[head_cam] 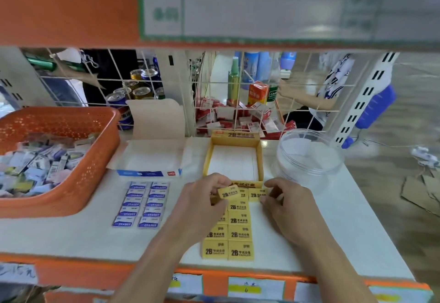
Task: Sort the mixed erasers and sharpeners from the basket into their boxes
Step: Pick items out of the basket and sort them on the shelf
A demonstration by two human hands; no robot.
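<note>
Yellow eraser [230, 193], printed 2B, sits lifted off the counter [83, 236], pinched by the fingers of the left hand [202, 197] at its left end. Its long axis runs roughly left to right, the right end tipped a little upward. It hangs over the far end of the rows of yellow erasers [240, 234] laid flat in two columns. The open yellow box [260, 159] lies just beyond it, straight away from the person, with its front wall almost touching the eraser, so the coming move looks like a short carry forward and down into that box. The left hand is the one placed to do it. The right hand [288, 205] has its fingers curled against the right edge of a second yellow eraser [256, 195] at the top of the right column; whether they grip it or only touch it I cannot tell. Blue erasers [142, 205] lie in a grid before the white-and-blue box [147, 173], and the orange basket [95, 178] at the far left holds many mixed pieces.
</note>
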